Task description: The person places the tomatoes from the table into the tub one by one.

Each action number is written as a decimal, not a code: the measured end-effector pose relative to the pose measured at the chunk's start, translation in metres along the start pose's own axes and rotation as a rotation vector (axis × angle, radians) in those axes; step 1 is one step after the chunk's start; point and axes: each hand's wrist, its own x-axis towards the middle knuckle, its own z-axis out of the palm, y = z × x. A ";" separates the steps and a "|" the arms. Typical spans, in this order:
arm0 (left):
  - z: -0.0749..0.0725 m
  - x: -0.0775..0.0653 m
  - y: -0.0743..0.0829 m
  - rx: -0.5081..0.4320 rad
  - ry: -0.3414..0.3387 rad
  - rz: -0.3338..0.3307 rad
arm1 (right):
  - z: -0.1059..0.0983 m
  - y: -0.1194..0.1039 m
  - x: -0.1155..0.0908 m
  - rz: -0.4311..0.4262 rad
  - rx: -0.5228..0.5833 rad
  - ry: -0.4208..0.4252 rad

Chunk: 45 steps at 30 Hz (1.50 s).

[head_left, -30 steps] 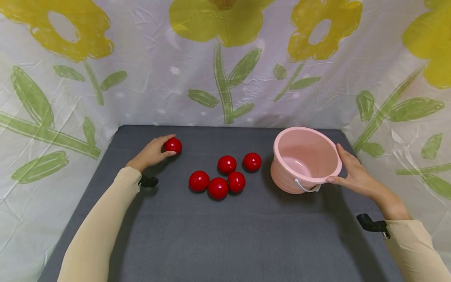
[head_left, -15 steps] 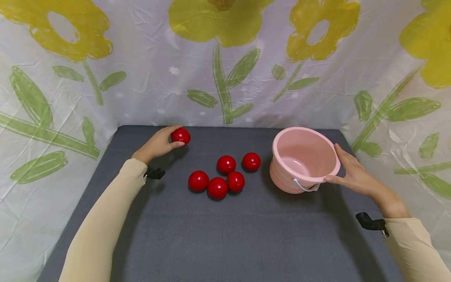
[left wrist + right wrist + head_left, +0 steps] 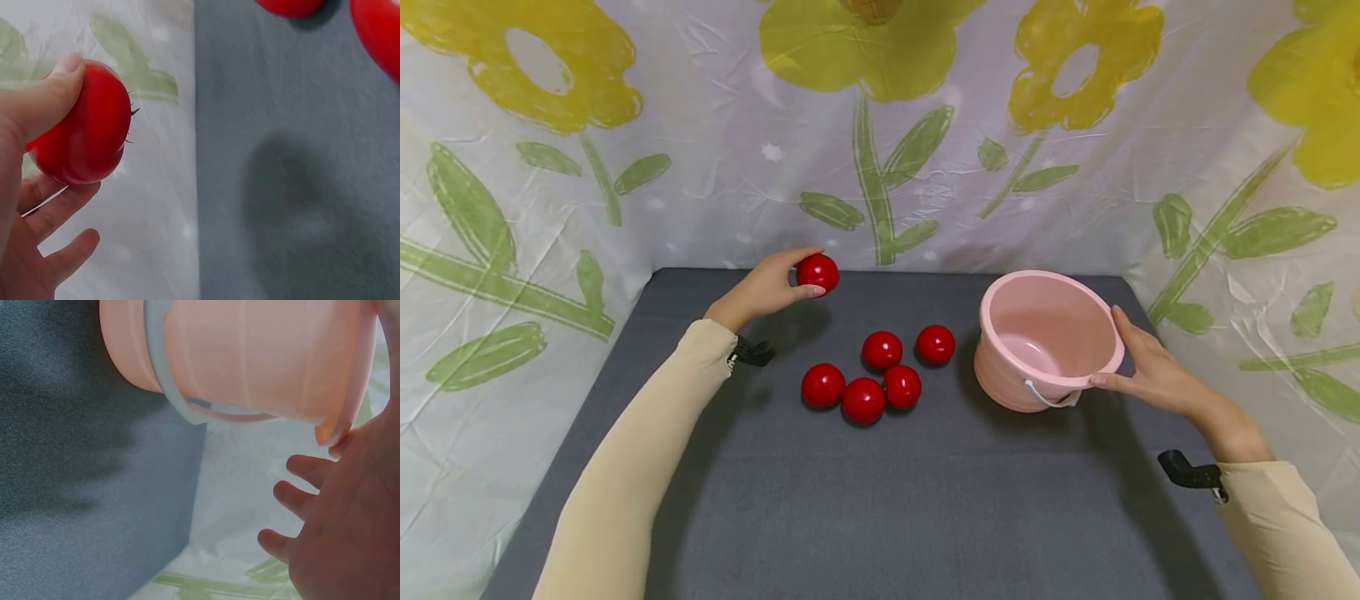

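Note:
In the head view my left hand (image 3: 767, 287) holds a red tomato (image 3: 817, 273) near the table's back edge, raised off the cloth. The left wrist view shows the thumb across that tomato (image 3: 100, 125), fingers under it and the little finger free; small green stem tips poke out at its side. At the right stands a pink bucket (image 3: 997, 379) with nothing inside. My right hand (image 3: 1165, 375) holds its rim from the right, thumb at the near side. In the right wrist view the other fingers (image 3: 294, 497) spread below the rim.
Several more tomatoes (image 3: 863, 402) lie grouped mid-table, one (image 3: 936, 345) close to the bucket. The bucket's pale handle (image 3: 1052, 402) hangs down in front. A dark grey cloth (image 3: 880, 517) covers the table, with a flower-printed curtain (image 3: 700, 192) behind and at both sides.
My left hand has lifted the tomato and carried it right and toward the back edge. The right hand, the bucket and the other tomatoes have stayed in place.

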 end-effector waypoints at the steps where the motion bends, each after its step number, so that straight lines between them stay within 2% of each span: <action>1: 0.000 0.002 0.004 -0.001 0.001 0.012 | -0.001 0.000 0.000 0.005 0.001 -0.006; 15: 0.010 0.035 0.048 -0.012 -0.007 0.116 | -0.007 -0.006 0.002 0.085 0.005 -0.101; 20: 0.014 0.046 0.067 -0.035 -0.012 0.148 | -0.007 -0.007 0.003 0.079 0.025 -0.103; 31: 0.022 0.062 0.103 -0.051 -0.058 0.196 | -0.007 -0.005 0.003 0.078 0.047 -0.106; 45: 0.036 0.088 0.146 -0.086 -0.073 0.301 | -0.007 -0.004 0.003 0.073 0.061 -0.109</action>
